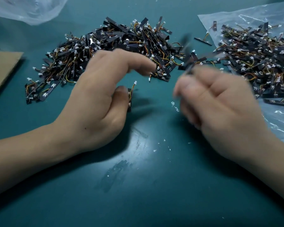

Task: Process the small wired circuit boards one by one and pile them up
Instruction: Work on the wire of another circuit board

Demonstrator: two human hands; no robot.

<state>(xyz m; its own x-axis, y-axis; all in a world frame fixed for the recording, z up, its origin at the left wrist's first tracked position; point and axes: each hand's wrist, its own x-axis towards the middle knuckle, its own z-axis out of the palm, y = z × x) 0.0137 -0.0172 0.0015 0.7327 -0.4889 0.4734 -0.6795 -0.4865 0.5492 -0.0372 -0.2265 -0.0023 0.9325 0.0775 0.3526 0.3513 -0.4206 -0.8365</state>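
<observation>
The left hand point(95, 95) pinches one board point(129, 99) upright, thumb against it, wire end up, probably to present it for processing. The right hand point(220, 104) is blurred, fingers curled; its grasp cannot be determined. The centre pile point(113, 51) lies just behind the board.

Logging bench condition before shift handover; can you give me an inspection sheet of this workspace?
Surface: teal table, scuffed, glare patch.
Job's things: central pile of wired boards; second pile on a plastic sheet.
Clutter: white flecks; cardboard at left; plastic bag top left.
Grippers: left hand pinches one board; right hand blurred, fingers curled, seemingly on another board.
Cables: short multicoloured leads with white plugs on the boards.
Surroundings: nothing seen.
</observation>
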